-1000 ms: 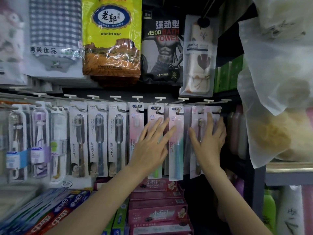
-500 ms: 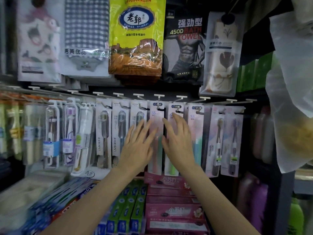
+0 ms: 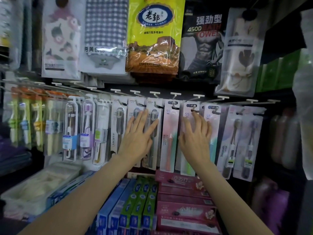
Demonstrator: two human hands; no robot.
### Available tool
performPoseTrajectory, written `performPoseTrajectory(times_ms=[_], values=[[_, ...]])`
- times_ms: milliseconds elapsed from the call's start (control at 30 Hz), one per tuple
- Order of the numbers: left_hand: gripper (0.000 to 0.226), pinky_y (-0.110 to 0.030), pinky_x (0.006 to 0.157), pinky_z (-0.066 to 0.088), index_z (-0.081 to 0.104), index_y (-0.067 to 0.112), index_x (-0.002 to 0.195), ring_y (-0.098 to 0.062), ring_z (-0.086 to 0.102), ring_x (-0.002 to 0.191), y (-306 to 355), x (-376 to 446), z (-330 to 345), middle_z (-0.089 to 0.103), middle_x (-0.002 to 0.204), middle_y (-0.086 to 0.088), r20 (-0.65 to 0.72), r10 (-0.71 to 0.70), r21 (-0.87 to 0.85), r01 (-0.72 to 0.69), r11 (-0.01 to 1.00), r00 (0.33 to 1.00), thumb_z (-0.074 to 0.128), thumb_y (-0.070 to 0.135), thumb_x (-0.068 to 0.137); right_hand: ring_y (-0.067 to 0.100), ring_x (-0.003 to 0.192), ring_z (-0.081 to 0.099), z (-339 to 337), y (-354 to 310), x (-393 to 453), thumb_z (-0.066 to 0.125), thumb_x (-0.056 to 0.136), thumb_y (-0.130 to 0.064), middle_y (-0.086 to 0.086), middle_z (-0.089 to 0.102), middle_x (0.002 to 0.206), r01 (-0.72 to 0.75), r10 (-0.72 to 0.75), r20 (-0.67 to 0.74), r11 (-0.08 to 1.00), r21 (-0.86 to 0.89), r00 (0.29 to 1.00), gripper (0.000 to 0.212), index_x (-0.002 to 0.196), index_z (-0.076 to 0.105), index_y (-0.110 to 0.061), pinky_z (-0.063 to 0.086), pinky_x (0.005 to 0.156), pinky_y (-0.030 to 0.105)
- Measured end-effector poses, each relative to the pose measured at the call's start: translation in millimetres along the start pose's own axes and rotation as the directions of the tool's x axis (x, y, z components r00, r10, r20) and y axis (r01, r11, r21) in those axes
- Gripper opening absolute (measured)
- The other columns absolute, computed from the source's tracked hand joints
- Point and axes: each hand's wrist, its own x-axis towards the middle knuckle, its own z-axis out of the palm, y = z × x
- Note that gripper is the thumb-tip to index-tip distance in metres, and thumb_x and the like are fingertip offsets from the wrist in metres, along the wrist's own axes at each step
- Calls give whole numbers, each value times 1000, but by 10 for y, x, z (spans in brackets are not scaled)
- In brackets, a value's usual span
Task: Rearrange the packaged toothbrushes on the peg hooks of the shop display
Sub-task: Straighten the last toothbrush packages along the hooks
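Note:
A row of packaged toothbrushes hangs from white-tipped peg hooks (image 3: 154, 93) across the display. My left hand (image 3: 138, 134) lies flat with straight fingers on the grey LMK toothbrush packs (image 3: 152, 133). My right hand (image 3: 197, 134) rests on the pink SS pack (image 3: 188, 116) with the green brush, fingers spread and slightly bent, the index tip up near the pack's hang hole. Between my hands hangs a pink SS pack with a coral brush (image 3: 170, 138). Further right hang a teal SS pack (image 3: 212, 116) and two Niepoth packs (image 3: 237, 143).
Bagged towels and cloths (image 3: 152, 36) hang on the row above. Clear-cased and children's toothbrushes (image 3: 72, 128) fill the hooks to the left. Boxed toothpaste (image 3: 184, 197) is stacked below my forearms. A white bin (image 3: 33, 189) sits low left. Bottles stand in shadow at right.
Both hands have slid left along the row: the left from the pink SS packs onto the grey LMK packs, the right from the far-right packs to the SS pack.

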Motion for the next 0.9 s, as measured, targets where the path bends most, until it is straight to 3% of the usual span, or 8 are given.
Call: performPoseTrajectory(times_ms=[233, 400, 567, 900], values=[[53, -41, 112, 8, 40, 14, 136, -34, 37, 132, 39, 17, -18, 37, 143, -20, -6, 37, 14, -37, 999, 999, 30, 22, 85, 33, 121, 32, -89, 44, -27, 59, 77, -4, 22, 43, 133, 15, -10, -63, 997, 80, 998, 41, 117, 54, -7, 31, 103, 55], [54, -43, 112, 13, 36, 14, 140, -26, 24, 137, -87, -168, -37, 34, 147, -13, -30, 35, -32, -36, 999, 999, 32, 20, 86, 32, 116, 39, -98, -265, -48, 38, 84, -11, 17, 39, 129, 132, -108, -127, 971, 198, 986, 35, 116, 52, -8, 39, 98, 46], [56, -42, 112, 11, 34, 15, 140, -26, 23, 136, -454, -418, -77, 34, 147, -13, -10, -41, 35, 41, 999, 999, 30, 22, 85, 31, 119, 37, 86, -686, -41, 62, 72, 1, 20, 46, 129, 194, -181, -76, 955, 222, 980, 46, 116, 54, -6, 41, 97, 46], [56, -44, 109, 13, 37, 17, 139, -30, 21, 136, -1388, -660, -40, 32, 147, -17, 6, -137, 44, 136, 990, 991, 29, 24, 84, 29, 127, 30, 373, -1563, 101, 69, 70, -4, 19, 47, 135, 258, -258, -22, 951, 171, 966, 57, 124, 55, -13, 35, 103, 48]])
